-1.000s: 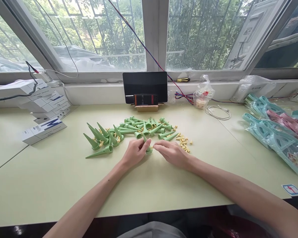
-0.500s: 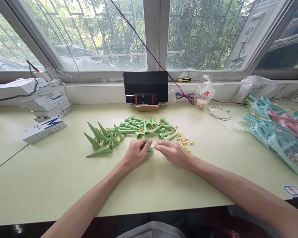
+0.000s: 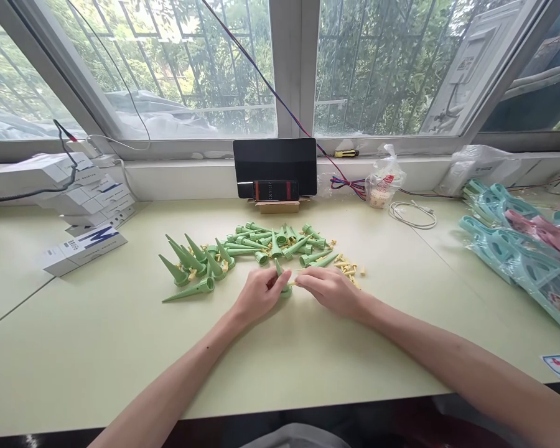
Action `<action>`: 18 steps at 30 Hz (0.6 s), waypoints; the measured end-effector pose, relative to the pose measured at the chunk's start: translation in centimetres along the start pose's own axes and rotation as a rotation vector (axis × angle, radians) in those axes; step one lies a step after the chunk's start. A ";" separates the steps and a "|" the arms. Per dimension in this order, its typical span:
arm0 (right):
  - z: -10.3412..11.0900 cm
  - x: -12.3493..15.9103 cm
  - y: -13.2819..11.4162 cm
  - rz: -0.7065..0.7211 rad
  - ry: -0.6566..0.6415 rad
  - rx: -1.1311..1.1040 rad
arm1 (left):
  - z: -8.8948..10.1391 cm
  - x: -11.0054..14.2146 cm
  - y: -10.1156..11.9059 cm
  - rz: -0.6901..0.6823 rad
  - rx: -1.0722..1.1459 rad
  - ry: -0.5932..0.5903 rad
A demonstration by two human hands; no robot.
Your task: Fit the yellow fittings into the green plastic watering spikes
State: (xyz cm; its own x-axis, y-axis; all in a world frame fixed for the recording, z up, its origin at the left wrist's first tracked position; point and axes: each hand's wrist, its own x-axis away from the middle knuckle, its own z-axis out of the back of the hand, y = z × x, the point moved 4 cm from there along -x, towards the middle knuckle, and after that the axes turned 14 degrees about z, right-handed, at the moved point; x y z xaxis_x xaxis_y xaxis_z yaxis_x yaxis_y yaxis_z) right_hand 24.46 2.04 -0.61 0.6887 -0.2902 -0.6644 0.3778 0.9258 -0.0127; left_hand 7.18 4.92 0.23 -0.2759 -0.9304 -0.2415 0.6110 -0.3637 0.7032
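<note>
Near the middle of the table, my left hand (image 3: 262,292) is closed round a green plastic spike (image 3: 285,291), which stands point up with its wide end low. My right hand (image 3: 333,288) pinches a small yellow peg (image 3: 294,284) against the spike's side; whether the peg's tip is in a hole I cannot tell. Several loose green spikes (image 3: 248,243) lie in a heap beyond my hands. To the left, several spikes with yellow pegs in them (image 3: 192,256) stand upright. A small pile of yellow pegs (image 3: 348,269) lies just behind my right hand.
A dark tablet (image 3: 275,163) and a phone (image 3: 276,190) lean at the windowsill. White boxes (image 3: 84,247) are stacked at left. Bagged blue and pink plastic items (image 3: 518,249) lie at right, near a coiled white cable (image 3: 413,214) and a bagged cup (image 3: 381,186).
The yellow peg now shows between my right fingertips and the spike. Both hands keep nearly the same place; the whole view has shifted slightly.
</note>
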 end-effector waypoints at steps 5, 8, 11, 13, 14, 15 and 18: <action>-0.1 0.0 0.0 0.011 0.005 0.006 | 0.0 0.0 0.0 0.003 -0.016 -0.012; -0.1 0.0 0.0 0.011 0.001 0.008 | -0.1 0.1 -0.3 0.011 -0.032 -0.016; -0.2 0.1 0.0 0.012 -0.019 0.012 | -0.1 0.2 -0.5 0.016 -0.045 -0.012; -0.2 0.2 0.0 0.022 -0.032 0.016 | -0.1 0.2 -0.5 0.017 -0.055 -0.011; -0.3 0.2 -0.1 0.029 -0.038 0.020 | -0.1 0.3 -0.5 0.017 -0.058 -0.011; -0.2 0.2 -0.1 0.035 -0.043 0.024 | -0.1 0.3 -0.5 0.018 -0.062 -0.010; -0.1 0.1 -0.3 0.047 -0.056 0.036 | -0.1 0.5 -0.5 0.019 -0.074 -0.010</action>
State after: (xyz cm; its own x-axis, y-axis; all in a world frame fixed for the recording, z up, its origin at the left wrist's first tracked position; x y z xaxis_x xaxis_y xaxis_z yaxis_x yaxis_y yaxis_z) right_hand 24.36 1.78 -0.81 0.7395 -0.2605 -0.6207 0.3655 0.9297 0.0452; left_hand 6.85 4.65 -0.27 -0.2709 -0.9367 -0.2221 0.6692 -0.3491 0.6560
